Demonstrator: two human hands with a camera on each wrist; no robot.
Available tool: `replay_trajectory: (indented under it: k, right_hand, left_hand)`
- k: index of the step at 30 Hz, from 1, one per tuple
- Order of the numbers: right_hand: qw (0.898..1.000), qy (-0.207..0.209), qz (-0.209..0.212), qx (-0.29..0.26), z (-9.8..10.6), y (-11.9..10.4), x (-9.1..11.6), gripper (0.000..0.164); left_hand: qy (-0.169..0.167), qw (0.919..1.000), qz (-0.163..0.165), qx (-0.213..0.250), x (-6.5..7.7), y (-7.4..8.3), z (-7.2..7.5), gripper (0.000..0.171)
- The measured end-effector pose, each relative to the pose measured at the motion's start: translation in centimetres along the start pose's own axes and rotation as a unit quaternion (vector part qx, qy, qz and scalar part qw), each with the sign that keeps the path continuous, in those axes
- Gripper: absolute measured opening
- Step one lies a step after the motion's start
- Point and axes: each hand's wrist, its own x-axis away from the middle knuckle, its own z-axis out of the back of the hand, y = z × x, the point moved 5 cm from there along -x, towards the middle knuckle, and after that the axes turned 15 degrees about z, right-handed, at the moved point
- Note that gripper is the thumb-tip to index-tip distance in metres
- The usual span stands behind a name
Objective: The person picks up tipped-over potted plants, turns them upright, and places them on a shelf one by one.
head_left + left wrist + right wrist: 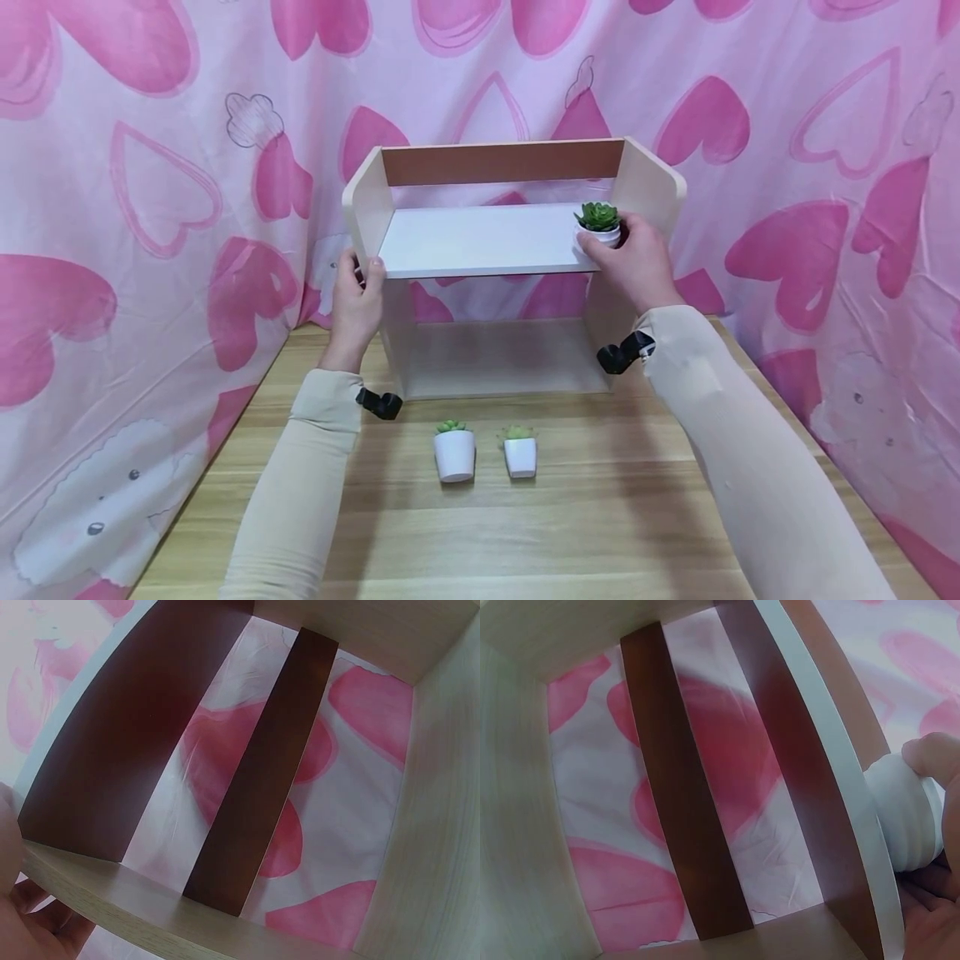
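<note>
A small wooden shelf unit (487, 242) with a white upper board stands on the table. My left hand (356, 304) grips the edge of its left side panel, thumb in front and fingers round the outside; in the left wrist view part of that hand (34, 922) shows at the lower left. At the right end of the upper board, my right hand (637, 258) holds a potted succulent (598, 223), dark green in a round white pot. The right wrist view shows the white pot (906, 814) between thumb and fingers, right by the board's front edge; the leaves are out of sight there.
In front of the unit, a taller white pot with a succulent (454, 454) and a smaller white pot with a pale spiky plant (520, 454) stand on the wooden table (480, 533). A pink heart-patterned curtain (172, 250) hangs behind and at both sides.
</note>
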Motion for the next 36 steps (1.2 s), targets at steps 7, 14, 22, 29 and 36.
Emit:
replay_trajectory:
  k: [7, 14, 22, 29, 36]
  right_hand:
    - [1.0, -0.006, -0.005, 0.009, -0.1, 0.2, -0.7, 0.084]
    - [1.0, -0.011, -0.014, 0.017, -0.2, 0.3, -1.0, 0.087]
    - [1.0, 0.002, -0.007, -0.012, -0.2, 0.3, -0.3, 0.088]
    - [0.999, 0.024, -0.022, -0.035, 0.0, 0.4, 0.9, 0.081]
    - [0.997, 0.06, -0.001, -0.054, 0.6, 0.2, 1.8, 0.073]
  left_hand:
    - [-0.007, 0.9999, 0.009, -0.002, 0.0, 0.0, -0.3, 0.06]
    - [-0.007, 0.9999, 0.008, -0.001, 0.0, 0.1, -0.3, 0.059]
    - [-0.009, 0.9998, 0.02, 0.001, 0.2, -0.2, -0.2, 0.06]
    - [-0.006, 0.9996, 0.028, 0.0, 0.2, -0.3, -0.1, 0.06]
    - [-0.004, 0.9997, 0.023, -0.001, 0.0, -0.1, -0.1, 0.06]
